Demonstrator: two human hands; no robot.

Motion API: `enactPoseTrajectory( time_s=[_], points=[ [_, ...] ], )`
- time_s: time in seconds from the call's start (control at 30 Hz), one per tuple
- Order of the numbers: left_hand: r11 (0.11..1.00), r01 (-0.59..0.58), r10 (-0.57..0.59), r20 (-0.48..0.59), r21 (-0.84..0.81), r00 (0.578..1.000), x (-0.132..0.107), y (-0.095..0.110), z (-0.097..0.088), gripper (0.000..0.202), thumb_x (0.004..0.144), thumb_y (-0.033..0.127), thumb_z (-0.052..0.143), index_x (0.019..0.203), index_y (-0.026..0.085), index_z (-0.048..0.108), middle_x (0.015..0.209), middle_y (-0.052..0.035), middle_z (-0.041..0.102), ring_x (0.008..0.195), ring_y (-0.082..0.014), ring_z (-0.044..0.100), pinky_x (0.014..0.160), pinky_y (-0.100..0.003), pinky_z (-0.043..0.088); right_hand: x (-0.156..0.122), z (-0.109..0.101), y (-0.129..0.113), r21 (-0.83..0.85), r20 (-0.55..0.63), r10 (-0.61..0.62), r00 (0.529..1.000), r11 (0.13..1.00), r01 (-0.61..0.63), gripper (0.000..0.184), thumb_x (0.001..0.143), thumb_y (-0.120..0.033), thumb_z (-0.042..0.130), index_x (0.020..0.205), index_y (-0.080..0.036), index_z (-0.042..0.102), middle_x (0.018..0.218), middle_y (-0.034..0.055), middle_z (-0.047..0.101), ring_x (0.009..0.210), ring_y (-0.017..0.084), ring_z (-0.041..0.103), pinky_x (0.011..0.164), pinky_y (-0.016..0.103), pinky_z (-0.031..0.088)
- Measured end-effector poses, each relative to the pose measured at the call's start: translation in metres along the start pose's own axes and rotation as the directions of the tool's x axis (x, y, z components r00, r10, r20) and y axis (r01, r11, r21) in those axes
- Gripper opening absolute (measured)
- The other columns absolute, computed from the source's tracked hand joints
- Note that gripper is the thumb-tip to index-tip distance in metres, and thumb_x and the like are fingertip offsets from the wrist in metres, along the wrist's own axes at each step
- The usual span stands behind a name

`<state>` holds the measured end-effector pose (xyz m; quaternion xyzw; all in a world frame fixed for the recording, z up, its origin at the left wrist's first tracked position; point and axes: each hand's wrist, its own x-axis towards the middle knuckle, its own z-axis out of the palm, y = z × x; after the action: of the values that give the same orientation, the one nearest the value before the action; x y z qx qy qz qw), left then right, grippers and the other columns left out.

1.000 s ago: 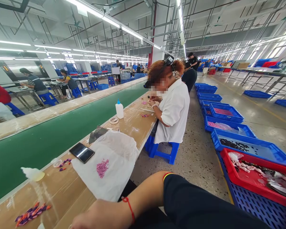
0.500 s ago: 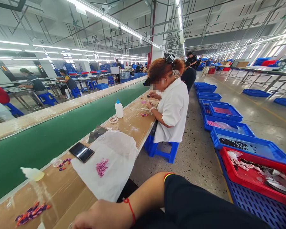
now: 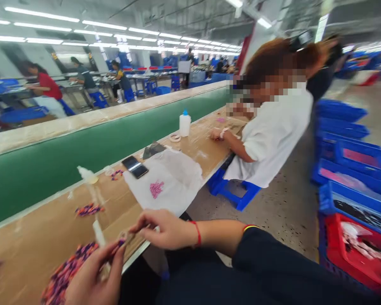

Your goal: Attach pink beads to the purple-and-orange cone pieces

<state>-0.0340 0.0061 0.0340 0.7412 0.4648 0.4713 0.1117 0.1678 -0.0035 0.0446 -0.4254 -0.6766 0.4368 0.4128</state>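
My left hand (image 3: 93, 273) is closed in a pinch on a small purple-and-orange piece (image 3: 121, 242) at the table's near edge. Just right of it, my right hand (image 3: 167, 228) wears a red string bracelet. Its thumb and forefinger are bent together close to that piece; what they hold, if anything, is too small and blurred to make out. A large pile of purple and orange pieces (image 3: 62, 271) lies partly behind my left hand. Beyond are a smaller heap of them (image 3: 89, 209) and a white sheet (image 3: 180, 169) bearing pink beads (image 3: 156, 189).
A phone (image 3: 135, 167), a squeeze bottle (image 3: 88, 175), a tape roll (image 3: 175, 137) and a blue-capped bottle (image 3: 184, 125) stand or lie along the green belt (image 3: 127, 127). A co-worker in white (image 3: 273, 127) sits ahead on a blue stool (image 3: 235, 192). Blue crates (image 3: 352, 209) and a red crate (image 3: 333, 241) line the right.
My view has swung left and down. My left hand and the large pile have come into view. My right hand now shows more fully, fingers close to my left hand's.
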Motion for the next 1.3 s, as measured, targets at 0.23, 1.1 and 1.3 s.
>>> enactPoseTrajectory(
  time_s=[0.23,1.1,1.3],
  points=[
    [0.988,-0.149,0.149,0.022,0.027,0.989,0.014,0.018,0.003,0.009,0.091,0.022,0.067,0.083,0.018,0.070,0.071,-0.0006,0.074,0.053,-0.0097,0.063,0.057,-0.020,0.051,-0.012,-0.009,0.024,0.024,0.006,0.017,1.000,1.000,-0.018,0.006,0.094,-0.024,0.054,0.094,-0.020,0.059,0.108,0.0109,0.077,0.101,0.021,0.073,0.083,0.034,0.058],
    [0.950,0.202,-0.175,0.127,-0.239,0.976,-0.004,-0.041,-0.015,0.021,0.089,0.040,0.073,0.083,0.020,0.072,0.079,-0.0058,0.071,0.072,-0.0171,0.062,0.064,-0.030,0.048,0.005,-0.016,0.060,0.021,-0.042,0.150,0.988,0.989,-0.149,0.018,0.096,-0.038,0.056,0.091,-0.022,0.062,0.107,0.0089,0.077,0.099,0.024,0.072,0.085,0.037,0.058],
    [0.804,0.251,-0.243,0.089,-0.539,0.966,-0.010,-0.052,-0.014,0.011,0.087,0.032,0.077,0.091,0.024,0.072,0.080,-0.0022,0.069,0.072,-0.0148,0.062,0.064,-0.027,0.049,0.006,-0.018,0.071,0.024,-0.063,0.204,0.977,0.979,-0.203,0.023,0.096,-0.044,0.056,0.090,-0.023,0.063,0.107,0.0091,0.077,0.097,0.024,0.072,0.086,0.039,0.058]
  ],
)
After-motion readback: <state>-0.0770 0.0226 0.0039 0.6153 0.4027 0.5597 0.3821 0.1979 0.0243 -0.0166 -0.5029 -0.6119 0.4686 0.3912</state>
